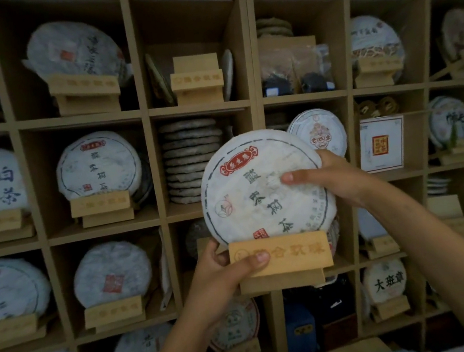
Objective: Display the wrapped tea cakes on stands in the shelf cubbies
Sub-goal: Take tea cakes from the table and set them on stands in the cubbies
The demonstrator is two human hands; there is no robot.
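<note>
Head view. The wrapped tea cake [265, 186] stands upright in the slot of a wooden stand [280, 255], both held in the air in front of the shelf [249, 54], not yet in any cubby. The left hand [223, 272] grips the stand's left end, thumb curled over the front plate and fingers hidden behind it. The right hand [334, 173] steadies the cake at its right rim, thumb pressed flat on the printed face, the other fingers curled round the edge and out of sight.

Key relation: the cake's face is toward the camera and the stand's long axis runs left to right, parallel to the shelf front. The centre cubby with the empty stand [196, 76] lies up and to the left of both hands; the left hand is nearer to it. That it is the target is a judgement only.

Limits of view: the shelf background is blurred. The cubby directly behind the cake is covered, so what it holds cannot be told. The stacked bare cakes [193, 160] show at the left behind the cake.
</note>
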